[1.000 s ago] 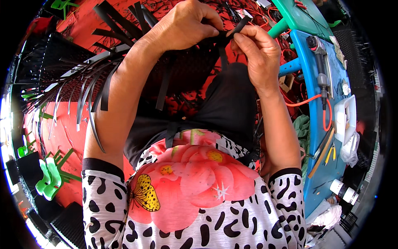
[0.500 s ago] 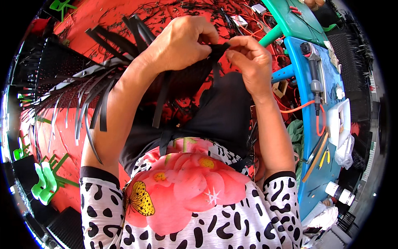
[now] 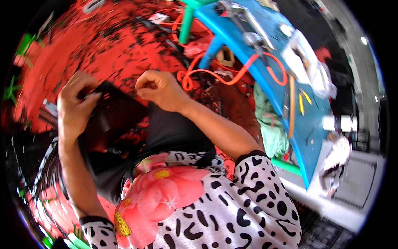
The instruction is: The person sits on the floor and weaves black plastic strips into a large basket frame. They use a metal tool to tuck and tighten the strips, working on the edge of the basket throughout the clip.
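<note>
My left hand (image 3: 76, 106) grips a black woven piece (image 3: 114, 110) made of flat black strips, held over my lap. Its fingers are curled around the piece's left edge. My right hand (image 3: 161, 89) is just to the right of it, fingers pinched together at the piece's upper right corner, where they seem to pinch a thin black strip too small to make out clearly. Both forearms come up from my black-and-white spotted top with a pink flower print (image 3: 174, 203). More black strips (image 3: 37, 166) hang down at the lower left.
A red floor (image 3: 103, 45) strewn with black offcuts lies ahead. A blue bench (image 3: 290, 91) with tools, an orange hose (image 3: 236, 74) and white items stands at the right. Green plastic pieces (image 3: 25, 41) lie at the left edge.
The view has swung to the right and tilted. Both hands have moved down and left in the picture, and the fan of long black strips is mostly out of sight.
</note>
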